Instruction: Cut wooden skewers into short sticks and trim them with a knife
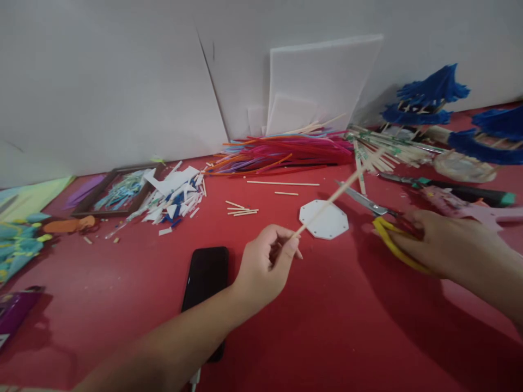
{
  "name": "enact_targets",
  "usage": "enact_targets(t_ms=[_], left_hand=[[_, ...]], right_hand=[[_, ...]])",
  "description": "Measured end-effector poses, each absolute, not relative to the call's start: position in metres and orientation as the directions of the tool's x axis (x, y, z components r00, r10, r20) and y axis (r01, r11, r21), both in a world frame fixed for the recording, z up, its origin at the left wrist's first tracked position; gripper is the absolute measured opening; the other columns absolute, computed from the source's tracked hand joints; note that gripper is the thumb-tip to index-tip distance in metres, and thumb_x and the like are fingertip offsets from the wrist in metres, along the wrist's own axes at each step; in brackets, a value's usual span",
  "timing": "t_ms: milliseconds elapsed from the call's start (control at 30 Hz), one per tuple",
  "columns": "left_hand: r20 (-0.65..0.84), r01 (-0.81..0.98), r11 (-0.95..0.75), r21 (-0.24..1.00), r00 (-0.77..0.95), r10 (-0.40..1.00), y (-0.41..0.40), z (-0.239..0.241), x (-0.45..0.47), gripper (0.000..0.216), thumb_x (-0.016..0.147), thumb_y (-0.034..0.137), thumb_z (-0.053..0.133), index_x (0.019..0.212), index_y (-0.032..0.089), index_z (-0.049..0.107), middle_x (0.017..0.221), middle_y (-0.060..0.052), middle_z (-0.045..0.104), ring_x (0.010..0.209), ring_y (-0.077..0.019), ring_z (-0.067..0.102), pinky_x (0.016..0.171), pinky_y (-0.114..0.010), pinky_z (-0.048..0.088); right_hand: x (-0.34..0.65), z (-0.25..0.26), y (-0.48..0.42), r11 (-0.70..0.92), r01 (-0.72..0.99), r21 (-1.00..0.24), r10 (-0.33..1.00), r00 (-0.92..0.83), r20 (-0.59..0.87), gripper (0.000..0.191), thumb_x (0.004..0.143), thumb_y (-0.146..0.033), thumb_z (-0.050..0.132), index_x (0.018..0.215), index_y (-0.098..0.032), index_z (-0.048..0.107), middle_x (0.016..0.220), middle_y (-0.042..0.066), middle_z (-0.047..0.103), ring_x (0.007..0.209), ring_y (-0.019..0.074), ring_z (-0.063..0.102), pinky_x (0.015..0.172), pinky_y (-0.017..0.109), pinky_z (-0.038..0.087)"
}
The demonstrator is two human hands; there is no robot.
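Observation:
My left hand (267, 264) is closed in a pinch on a thin wooden stick (341, 189) that slants up and to the right above the red table. Under the stick lies a white octagonal card (327, 222) with small holes near its corners. My right hand (435, 242) is closed on the yellow handles of a pair of scissors (370, 204), whose blades point left toward the stick and lie close to the table.
A black phone (205, 283) lies below my left wrist. Short cut sticks (242, 209) lie left of the card. Pink and orange strips (286, 152), chopsticks in wrappers (384, 149), blue fringed pieces (429, 98), white foam boards (322, 81) and paper scraps (175, 196) line the back.

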State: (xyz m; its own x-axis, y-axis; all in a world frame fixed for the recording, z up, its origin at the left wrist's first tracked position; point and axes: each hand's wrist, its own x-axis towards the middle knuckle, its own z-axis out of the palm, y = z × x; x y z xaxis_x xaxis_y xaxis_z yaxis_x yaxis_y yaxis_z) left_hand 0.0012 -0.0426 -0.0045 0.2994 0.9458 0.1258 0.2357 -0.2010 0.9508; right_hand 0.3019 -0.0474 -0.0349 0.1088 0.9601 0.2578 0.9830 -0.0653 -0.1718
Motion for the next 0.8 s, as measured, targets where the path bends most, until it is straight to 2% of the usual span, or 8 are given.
enact_targets(t_ms=[100,167,233,333,400,500,633,800], left_hand=[[0.151,0.343,-0.286,0.895,0.370,0.917,-0.044,-0.005,-0.001,0.017,0.093,0.030,0.055,0.081,0.018,0.060,0.071,-0.003,0.070,0.053,-0.0094,0.053,0.050,-0.020,0.040],[0.176,0.395,-0.338,0.854,0.392,0.903,-0.044,-0.007,-0.001,0.015,0.093,0.027,0.054,0.083,0.019,0.061,0.074,-0.003,0.072,0.054,-0.0101,0.055,0.052,-0.021,0.041],[0.197,0.453,-0.385,0.804,0.408,0.891,-0.043,-0.009,-0.002,0.012,0.093,0.025,0.054,0.085,0.019,0.060,0.074,-0.002,0.073,0.055,-0.0110,0.058,0.053,-0.021,0.042],[0.202,0.521,-0.463,0.717,0.480,0.854,-0.044,-0.012,-0.002,0.010,0.094,0.023,0.051,0.089,0.020,0.059,0.078,-0.003,0.074,0.064,-0.0144,0.065,0.058,-0.023,0.045],[0.170,0.550,-0.525,0.649,0.567,0.806,-0.046,-0.013,-0.002,0.010,0.094,0.023,0.049,0.089,0.021,0.057,0.083,-0.005,0.075,0.071,-0.0180,0.069,0.063,-0.026,0.049],[0.101,0.587,-0.596,0.548,0.661,0.743,-0.048,-0.013,-0.001,0.010,0.093,0.019,0.045,0.087,0.021,0.054,0.084,-0.007,0.074,0.073,-0.0220,0.069,0.065,-0.030,0.051],[0.032,0.605,-0.588,0.536,0.682,0.731,-0.050,-0.012,0.001,0.012,0.089,0.015,0.040,0.088,0.022,0.050,0.085,-0.010,0.072,0.072,-0.0254,0.068,0.064,-0.035,0.053],[-0.060,0.640,-0.573,0.511,0.692,0.719,-0.049,-0.008,0.004,0.011,0.089,0.015,0.040,0.091,0.021,0.049,0.086,-0.012,0.071,0.071,-0.0274,0.069,0.064,-0.038,0.055]], right_hand=[[0.295,-0.024,-0.053,0.019,0.986,-0.168,0.955,0.031,0.294,0.031,0.087,-0.050,0.051,0.064,-0.030,0.045,0.056,0.005,0.053,0.049,0.0256,0.055,0.046,0.037,0.037],[0.284,-0.009,-0.064,0.151,0.970,-0.192,0.903,-0.057,0.426,0.022,0.090,-0.037,0.046,0.069,-0.029,0.049,0.077,0.009,0.063,0.074,0.0309,0.066,0.062,0.044,0.050],[0.268,0.003,-0.076,0.197,0.951,-0.238,0.841,-0.039,0.540,0.018,0.092,-0.024,0.042,0.078,-0.030,0.052,0.085,0.008,0.066,0.088,0.0316,0.067,0.078,0.049,0.052],[0.240,0.006,-0.089,0.521,0.829,-0.205,0.687,-0.264,0.677,0.022,0.087,-0.014,0.050,0.094,-0.033,0.059,0.085,0.004,0.067,0.088,0.0285,0.068,0.082,0.048,0.053],[0.223,0.000,-0.089,0.648,0.749,-0.141,0.603,-0.391,0.695,0.027,0.086,-0.011,0.056,0.106,-0.028,0.063,0.094,0.006,0.072,0.091,0.0265,0.070,0.081,0.044,0.056],[0.208,-0.012,-0.082,0.664,0.735,-0.138,0.643,-0.466,0.608,0.022,0.094,-0.016,0.049,0.109,-0.021,0.064,0.100,0.009,0.075,0.092,0.0234,0.072,0.078,0.038,0.058],[0.205,-0.019,-0.080,0.662,0.728,-0.177,0.692,-0.504,0.517,0.029,0.099,-0.014,0.037,0.091,-0.019,0.063,0.075,0.005,0.072,0.065,0.0160,0.067,0.059,0.028,0.054],[0.206,-0.018,-0.083,0.642,0.741,-0.196,0.715,-0.486,0.502,0.029,0.099,-0.015,0.039,0.084,-0.020,0.063,0.076,0.005,0.073,0.066,0.0171,0.067,0.061,0.030,0.053]])
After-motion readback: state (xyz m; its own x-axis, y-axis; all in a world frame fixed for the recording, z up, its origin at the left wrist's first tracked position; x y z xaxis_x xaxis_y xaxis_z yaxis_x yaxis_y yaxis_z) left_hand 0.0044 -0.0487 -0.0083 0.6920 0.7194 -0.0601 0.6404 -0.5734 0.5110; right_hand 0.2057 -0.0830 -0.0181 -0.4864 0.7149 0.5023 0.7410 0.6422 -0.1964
